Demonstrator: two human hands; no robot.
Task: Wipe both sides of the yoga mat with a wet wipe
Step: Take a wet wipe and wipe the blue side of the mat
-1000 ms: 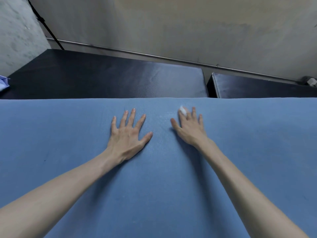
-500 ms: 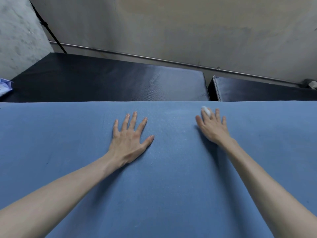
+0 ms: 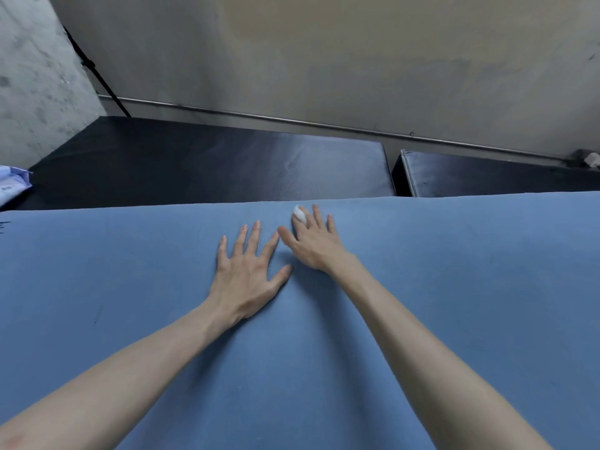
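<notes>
From the head view, the blue yoga mat (image 3: 454, 303) is spread across the lower frame, pressed at centre by the flat, splayed left hand (image 3: 248, 276), while a white wet wipe (image 3: 299, 215) is pinned under the right hand's (image 3: 316, 243) straight fingers.

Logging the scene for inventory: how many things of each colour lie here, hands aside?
Blue: 1, the yoga mat
White: 1, the wet wipe
Black: 2, the left pad and the right pad
Pale blue: 1, the packet
Total: 5
</notes>
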